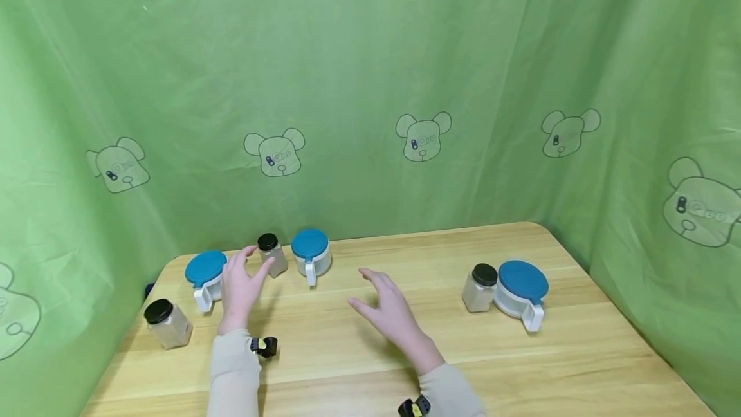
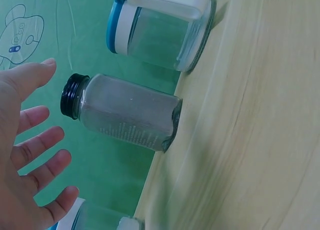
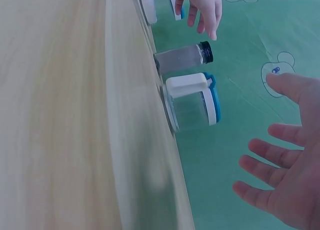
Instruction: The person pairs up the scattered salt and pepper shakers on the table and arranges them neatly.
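My left hand point(image 1: 240, 288) hovers beside a clear square jar with a black lid point(image 1: 276, 261), thumb and fingers spread and holding nothing. In the left wrist view a gap shows between the hand point(image 2: 25, 155) and that upright jar point(image 2: 130, 109). Just right of it stands a round glass container with a blue lid and white handle point(image 1: 311, 256). Over the middle of the table is my right hand point(image 1: 390, 311), its fingers apart around nothing. The right wrist view shows this hand point(image 3: 290, 175) away from the blue-lidded container point(image 3: 192, 107).
Another blue-lidded container point(image 1: 205, 269), partly behind my left hand, and a black-lidded jar point(image 1: 169, 327) stand at the table's left. On the right are a black-lidded jar point(image 1: 479, 291) and a blue-lidded container point(image 1: 523, 282), close together. A green curtain point(image 1: 359, 82) hangs behind the wooden table point(image 1: 324, 352).
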`<state>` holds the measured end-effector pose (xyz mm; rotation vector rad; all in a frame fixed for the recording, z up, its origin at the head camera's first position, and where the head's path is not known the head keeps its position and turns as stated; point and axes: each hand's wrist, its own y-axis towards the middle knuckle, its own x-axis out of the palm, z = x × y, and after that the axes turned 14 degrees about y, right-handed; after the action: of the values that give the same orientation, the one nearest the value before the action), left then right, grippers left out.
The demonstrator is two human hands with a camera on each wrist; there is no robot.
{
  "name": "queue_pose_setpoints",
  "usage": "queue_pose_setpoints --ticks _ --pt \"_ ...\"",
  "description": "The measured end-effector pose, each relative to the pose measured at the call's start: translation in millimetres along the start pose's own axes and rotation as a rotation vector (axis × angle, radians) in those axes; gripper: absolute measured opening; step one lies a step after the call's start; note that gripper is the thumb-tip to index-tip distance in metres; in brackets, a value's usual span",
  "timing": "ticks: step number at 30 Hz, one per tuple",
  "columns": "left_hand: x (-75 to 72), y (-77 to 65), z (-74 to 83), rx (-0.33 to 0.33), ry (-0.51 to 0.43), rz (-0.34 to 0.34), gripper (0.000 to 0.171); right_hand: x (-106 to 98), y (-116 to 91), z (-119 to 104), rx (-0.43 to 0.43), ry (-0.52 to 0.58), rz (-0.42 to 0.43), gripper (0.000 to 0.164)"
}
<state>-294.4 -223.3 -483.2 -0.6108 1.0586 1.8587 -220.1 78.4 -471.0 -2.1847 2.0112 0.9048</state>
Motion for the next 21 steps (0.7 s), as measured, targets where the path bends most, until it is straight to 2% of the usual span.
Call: queue_pose_setpoints --ticks 7,13,21 --pt "-0.7 1.6 0.8 -0.024 0.013 -0.053 0.062 16 12 -3 0.010 0.032 0.016 0.065" --pt "0.9 6.6 -0.3 -0.021 0.034 -0.080 0.069 28 24 -7 0.056 0.087 0.053 0.064" --pt "6.8 8.7 -1.5 -0.026 0.067 -0.123 0.078 43 38 -7 0.107 0.138 0.057 0.074"
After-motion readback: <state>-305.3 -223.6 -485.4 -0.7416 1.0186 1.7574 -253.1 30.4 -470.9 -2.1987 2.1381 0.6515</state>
